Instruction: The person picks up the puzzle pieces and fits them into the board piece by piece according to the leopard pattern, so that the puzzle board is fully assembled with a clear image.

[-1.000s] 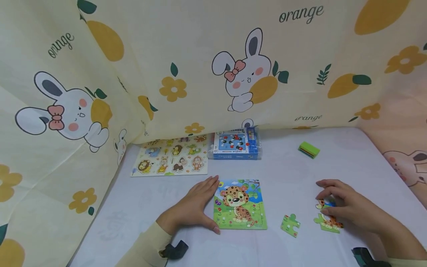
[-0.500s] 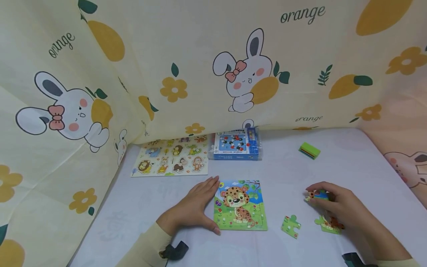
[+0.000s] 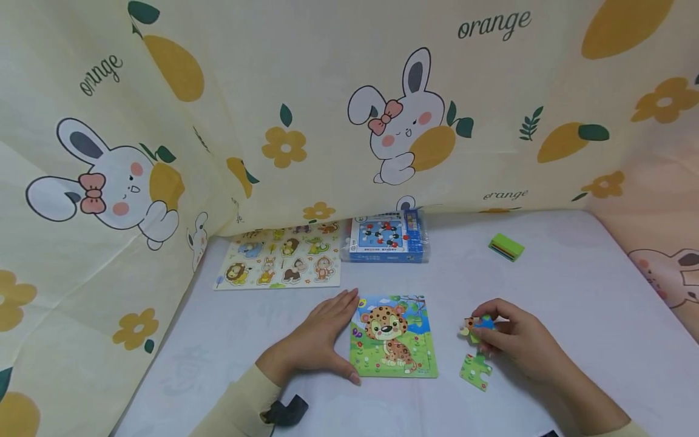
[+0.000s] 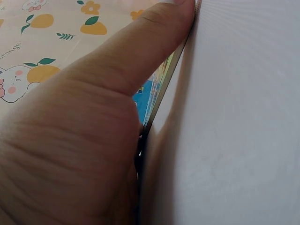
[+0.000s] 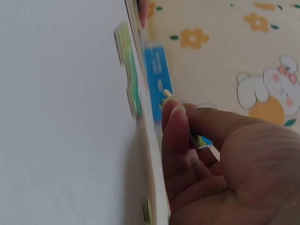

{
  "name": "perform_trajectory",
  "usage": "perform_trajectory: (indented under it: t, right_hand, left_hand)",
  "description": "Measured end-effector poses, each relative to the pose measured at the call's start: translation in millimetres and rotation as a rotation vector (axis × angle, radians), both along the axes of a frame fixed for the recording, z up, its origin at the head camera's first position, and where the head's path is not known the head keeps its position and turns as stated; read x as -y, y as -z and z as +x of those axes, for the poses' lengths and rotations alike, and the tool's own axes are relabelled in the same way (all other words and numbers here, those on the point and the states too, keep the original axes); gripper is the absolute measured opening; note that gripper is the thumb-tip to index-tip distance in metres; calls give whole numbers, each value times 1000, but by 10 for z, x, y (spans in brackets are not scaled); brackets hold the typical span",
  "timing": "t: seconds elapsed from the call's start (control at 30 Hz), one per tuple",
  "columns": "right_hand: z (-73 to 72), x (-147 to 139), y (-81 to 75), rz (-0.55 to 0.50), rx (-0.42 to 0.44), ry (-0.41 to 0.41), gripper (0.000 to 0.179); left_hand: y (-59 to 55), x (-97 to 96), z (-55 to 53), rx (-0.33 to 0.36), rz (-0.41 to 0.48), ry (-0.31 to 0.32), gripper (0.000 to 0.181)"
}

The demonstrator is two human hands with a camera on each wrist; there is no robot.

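Observation:
A square leopard puzzle lies flat on the white-covered table. My left hand rests along its left edge, fingers straight, fingertips at the upper corner and thumb at the lower. To the right of it, my right hand pinches a puzzle piece with spotted and blue parts between thumb and fingers. Just below, a loose green puzzle piece lies on the table. Another puzzle piece shows at the bottom of the right wrist view; the right hand and forearm hide it in the head view.
An animal picture board lies at the back left beside a blue box in clear wrapping. A small green block sits at the back right. Printed rabbit cloth hangs behind and at the sides.
My right hand has lifted a leopard piece from the right and carried it left, over beside the green piece. The left hand and the puzzle have stayed in place.

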State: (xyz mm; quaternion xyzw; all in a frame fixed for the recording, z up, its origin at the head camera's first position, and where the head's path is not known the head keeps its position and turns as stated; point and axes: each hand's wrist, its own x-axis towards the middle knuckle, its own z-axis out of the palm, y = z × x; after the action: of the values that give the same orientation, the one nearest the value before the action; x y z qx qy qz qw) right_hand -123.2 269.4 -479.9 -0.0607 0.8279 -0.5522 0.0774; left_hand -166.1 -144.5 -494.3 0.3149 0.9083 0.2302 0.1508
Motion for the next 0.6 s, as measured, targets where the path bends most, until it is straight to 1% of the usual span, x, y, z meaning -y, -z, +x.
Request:
perform_trajectory:
  t: [0.13,0.23,0.37,0.47,0.5,0.57,0.6]
  right_hand:
    - [23,104,3,73,-31,-32,22]
    - [36,157,0,81,-37,-64,21]
    - [34,217,-13,22,-15,-101,29]
    - [19,272,-21,-54,14,-93,38]
    - [14,291,-20,-84,18,-82,39]
    - [9,328,-16,-104,17,-65,39]
    - [12,340,-9,-113,1,-69,38]
  left_hand:
    - [2,-5,2,-3,-1,2,153]
    - [6,-8,3,-1,0,3,154]
    - [11,-6,-2,1,-5,1,154]
    - [2,-2,2,0,1,0,153]
    - [0,0,2,-1,0,0,153]
    - [3,3,3,-3,1,1,153]
    - [1,3,5,-3,0,1,153]
